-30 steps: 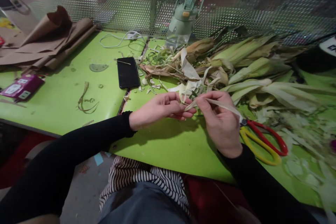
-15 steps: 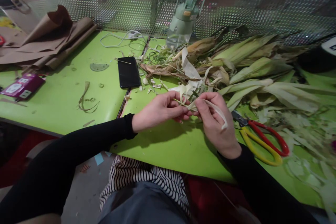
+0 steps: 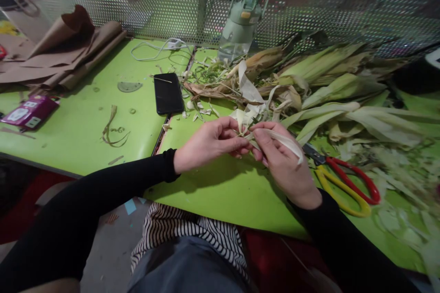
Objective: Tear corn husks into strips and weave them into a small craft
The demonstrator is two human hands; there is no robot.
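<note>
Between my two hands is a pale strip of corn husk [image 3: 286,141], held above the green table near its front edge. My left hand [image 3: 215,142] pinches one end of it, thumb against fingers. With thumb and forefinger closed, my right hand [image 3: 283,160] grips the strip, and its loose end trails over the back of that hand. Just beyond the fingertips lie more pale husk pieces [image 3: 249,112], partly hidden by my hands. Scissors [image 3: 343,178] with one red and one yellow handle rest right of my right hand, their blade tips covered by it.
Behind my hands spreads a pile of corn husks [image 3: 330,82], with a green water bottle [image 3: 239,27] at its back. A black phone [image 3: 168,94] lies left of it. Brown paper [image 3: 75,50], a white cable [image 3: 154,50] and a purple packet [image 3: 32,112] are farther left.
My right hand has shifted slightly right and down, and the husk strip's loose end has moved right with it. My left hand stays nearly in place, still pinching.
</note>
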